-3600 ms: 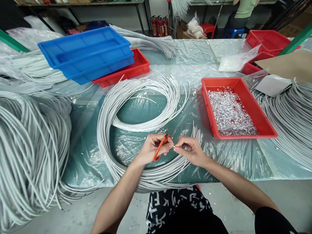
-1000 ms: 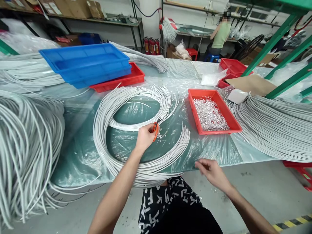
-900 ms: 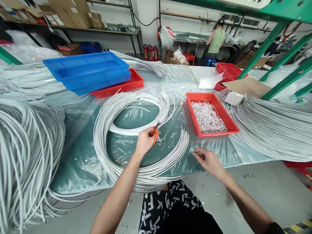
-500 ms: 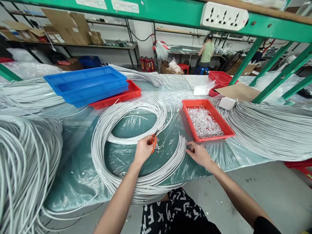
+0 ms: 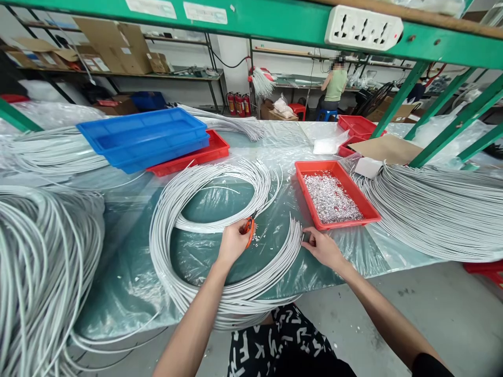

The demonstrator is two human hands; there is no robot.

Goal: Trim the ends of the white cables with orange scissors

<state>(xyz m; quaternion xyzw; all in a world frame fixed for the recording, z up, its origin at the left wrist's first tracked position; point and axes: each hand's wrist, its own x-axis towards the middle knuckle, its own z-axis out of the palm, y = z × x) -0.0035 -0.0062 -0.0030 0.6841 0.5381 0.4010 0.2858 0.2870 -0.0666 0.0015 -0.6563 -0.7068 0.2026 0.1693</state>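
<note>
My left hand (image 5: 234, 242) is closed around the orange handles of a pair of scissors (image 5: 250, 230), whose dark tips point away over the table. A large coil of light grey cable (image 5: 161, 246) lies in front of me, its loops overhanging the near edge. The trimmed ends of its bundle fan out (image 5: 295, 230) to the right. My right hand (image 5: 322, 248) is at these ends, thumb and forefinger brought together in a pinch; what lies between them is too small to make out. Small pale scraps (image 5: 256, 238) are scattered beside the scissors.
A red tray (image 5: 369, 212) of small shiny metal pieces stands beyond my right hand. Stacked blue trays (image 5: 145, 136) rest on a red tray (image 5: 220, 144) at the back left. More grey cable lies at left (image 5: 47, 262) and right (image 5: 440, 209). A green frame (image 5: 271, 21) crosses overhead.
The view has shifted very slightly. Both hands stay almost in the same place, the left still holding the scissors and the right still at the cable ends.
</note>
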